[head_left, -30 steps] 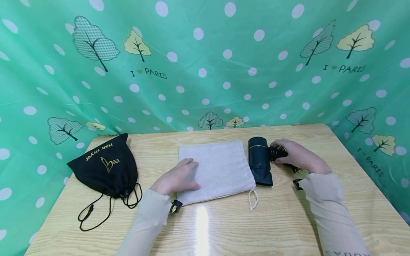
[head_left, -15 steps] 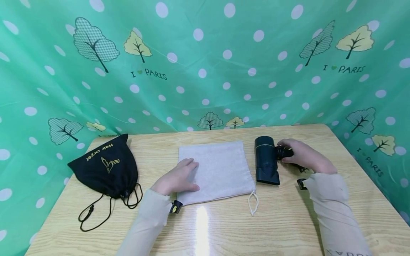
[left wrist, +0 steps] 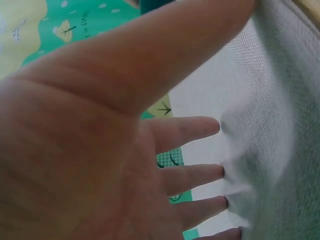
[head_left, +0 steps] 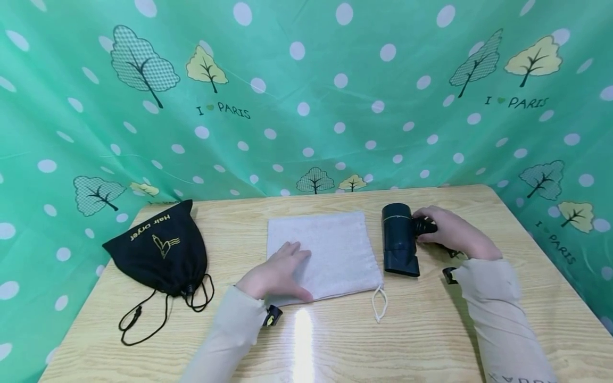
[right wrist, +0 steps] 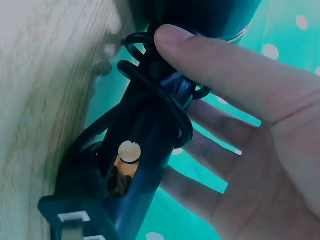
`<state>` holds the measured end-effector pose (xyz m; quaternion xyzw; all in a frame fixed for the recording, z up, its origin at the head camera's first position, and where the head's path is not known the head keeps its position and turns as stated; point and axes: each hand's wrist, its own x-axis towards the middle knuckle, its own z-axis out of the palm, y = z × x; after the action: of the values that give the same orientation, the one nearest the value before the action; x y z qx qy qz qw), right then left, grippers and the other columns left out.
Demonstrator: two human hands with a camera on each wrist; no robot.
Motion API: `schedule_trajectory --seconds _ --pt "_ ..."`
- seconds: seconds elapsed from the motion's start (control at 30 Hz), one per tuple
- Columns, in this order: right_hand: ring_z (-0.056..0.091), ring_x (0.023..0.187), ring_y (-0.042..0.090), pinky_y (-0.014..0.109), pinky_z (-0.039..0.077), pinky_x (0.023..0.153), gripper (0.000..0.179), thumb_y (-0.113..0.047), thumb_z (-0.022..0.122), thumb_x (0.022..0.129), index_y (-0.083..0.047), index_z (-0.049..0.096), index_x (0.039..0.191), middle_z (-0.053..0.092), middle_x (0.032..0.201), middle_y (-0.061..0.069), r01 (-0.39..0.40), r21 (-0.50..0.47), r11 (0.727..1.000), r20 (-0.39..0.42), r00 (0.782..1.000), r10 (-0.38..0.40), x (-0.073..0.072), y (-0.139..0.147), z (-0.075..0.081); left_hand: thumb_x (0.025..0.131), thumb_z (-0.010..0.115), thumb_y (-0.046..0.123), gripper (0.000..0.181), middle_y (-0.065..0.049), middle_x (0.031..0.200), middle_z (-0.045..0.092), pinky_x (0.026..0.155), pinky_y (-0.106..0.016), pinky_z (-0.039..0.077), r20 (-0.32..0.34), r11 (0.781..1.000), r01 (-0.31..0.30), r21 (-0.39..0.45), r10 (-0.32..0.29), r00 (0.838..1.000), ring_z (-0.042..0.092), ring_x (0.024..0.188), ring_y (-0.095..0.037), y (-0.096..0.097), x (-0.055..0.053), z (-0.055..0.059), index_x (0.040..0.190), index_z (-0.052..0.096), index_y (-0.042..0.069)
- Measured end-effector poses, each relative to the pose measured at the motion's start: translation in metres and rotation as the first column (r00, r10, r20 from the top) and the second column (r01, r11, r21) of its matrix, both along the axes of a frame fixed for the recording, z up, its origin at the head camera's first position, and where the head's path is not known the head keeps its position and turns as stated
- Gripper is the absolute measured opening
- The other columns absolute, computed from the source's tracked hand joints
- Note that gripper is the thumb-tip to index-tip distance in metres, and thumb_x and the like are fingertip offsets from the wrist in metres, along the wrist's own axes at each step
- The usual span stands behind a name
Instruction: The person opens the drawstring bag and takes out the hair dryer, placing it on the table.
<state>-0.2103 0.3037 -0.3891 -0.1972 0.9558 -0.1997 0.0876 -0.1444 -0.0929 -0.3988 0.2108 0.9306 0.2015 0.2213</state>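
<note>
A pale grey drawstring bag lies flat at the middle of the table. My left hand rests on its left part with fingers spread, and in the left wrist view the fingertips press into the cloth. Right of the bag lies a dark hair dryer, its barrel pointing front to back. My right hand grips its handle near the barrel. In the right wrist view a black cord winds round the handle, with the thumb over the loops, and a plug sits at the handle's lower end.
On the left lies a black drawstring bag printed "Hair Dryer", its black cords trailing toward the front. A white cord loop hangs from the pale bag's right corner. A green patterned curtain encloses the wooden table.
The hair dryer, in my right hand, has moved a little to the right, apart from the pale bag. My left hand has slid slightly right across that bag.
</note>
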Motion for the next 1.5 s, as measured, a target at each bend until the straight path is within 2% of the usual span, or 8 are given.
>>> schedule_trajectory --seconds 0.43,0.6,0.8,1.0,1.17,1.27,1.4,1.5 --pt "0.047 0.124 0.053 0.064 0.042 0.100 0.054 -0.008 0.072 0.090 0.011 0.050 0.135 0.050 0.134 0.035 0.081 0.049 0.995 0.016 0.996 -0.082 -0.006 0.008 0.003 0.068 0.091 0.034 0.103 -0.021 0.164 0.016 0.122 -0.057 0.015 0.026 0.999 0.006 -0.054 -0.005 1.000 0.007 0.152 -0.041 0.002 0.000 0.001 0.152 0.037 0.008" --pt "0.045 0.124 0.054 0.064 0.041 0.101 0.054 -0.007 0.071 0.090 0.013 0.048 0.135 0.049 0.134 0.037 0.077 0.055 0.996 0.015 0.997 -0.078 -0.007 0.010 0.003 0.068 0.092 0.031 0.102 -0.018 0.164 0.018 0.122 -0.053 0.017 0.014 0.998 0.011 -0.060 -0.010 1.000 0.009 0.152 -0.038 0.002 -0.002 0.001 0.151 0.039 0.008" --pt "0.046 0.122 0.054 0.064 0.042 0.100 0.053 -0.003 0.072 0.088 0.014 0.049 0.133 0.050 0.131 0.038 0.054 0.058 0.997 0.000 0.999 -0.054 -0.006 0.014 0.002 0.068 0.092 0.027 0.100 -0.015 0.164 0.019 0.123 -0.052 0.015 0.016 0.999 0.022 -0.030 -0.022 1.000 0.007 0.153 -0.036 0.001 -0.004 -0.002 0.151 0.039 0.009" --pt "0.046 0.121 0.055 0.065 0.042 0.099 0.053 -0.002 0.070 0.090 0.013 0.047 0.134 0.049 0.132 0.039 0.081 0.078 0.994 -0.005 0.997 -0.081 -0.005 0.016 0.000 0.068 0.092 0.025 0.100 -0.015 0.165 0.017 0.123 -0.052 0.014 0.019 0.999 0.029 -0.013 -0.029 0.999 0.005 0.153 -0.035 0.001 -0.006 -0.004 0.152 0.039 0.009" --pt "0.048 0.119 0.052 0.064 0.044 0.098 0.051 -0.001 0.067 0.091 0.014 0.046 0.135 0.050 0.130 0.038 0.102 0.111 0.989 -0.029 0.995 -0.100 -0.010 0.011 0.000 0.067 0.092 0.022 0.098 -0.013 0.165 0.018 0.122 -0.056 0.014 0.013 0.998 0.050 0.026 -0.050 0.999 0.005 0.153 -0.036 -0.009 -0.007 -0.010 0.150 0.042 0.010" --pt "0.047 0.121 0.053 0.064 0.042 0.100 0.054 -0.004 0.068 0.091 0.014 0.044 0.137 0.048 0.132 0.039 0.103 0.094 0.990 -0.011 0.995 -0.103 -0.011 0.008 -0.001 0.067 0.091 0.021 0.095 -0.014 0.164 0.020 0.122 -0.056 0.015 -0.003 0.997 0.068 0.036 -0.068 0.998 0.007 0.153 -0.037 -0.014 -0.006 -0.011 0.148 0.045 0.007" --pt "0.045 0.122 0.055 0.065 0.041 0.101 0.056 -0.005 0.068 0.091 0.016 0.043 0.136 0.045 0.132 0.041 0.119 0.093 0.989 0.009 0.993 -0.120 -0.007 0.013 -0.001 0.071 0.089 0.023 0.087 -0.018 0.162 0.024 0.121 -0.054 0.020 -0.010 0.997 0.074 0.001 -0.074 0.997 0.015 0.151 -0.038 -0.010 -0.001 -0.003 0.145 0.048 0.005" --pt "0.045 0.121 0.056 0.066 0.041 0.100 0.055 -0.004 0.068 0.091 0.017 0.043 0.135 0.046 0.131 0.042 0.132 0.095 0.987 0.012 0.991 -0.134 -0.003 0.020 -0.002 0.077 0.085 0.031 0.079 -0.021 0.159 0.029 0.119 -0.053 0.026 -0.020 0.997 0.051 -0.050 -0.052 0.998 0.023 0.149 -0.040 -0.002 0.003 0.004 0.143 0.050 0.005"
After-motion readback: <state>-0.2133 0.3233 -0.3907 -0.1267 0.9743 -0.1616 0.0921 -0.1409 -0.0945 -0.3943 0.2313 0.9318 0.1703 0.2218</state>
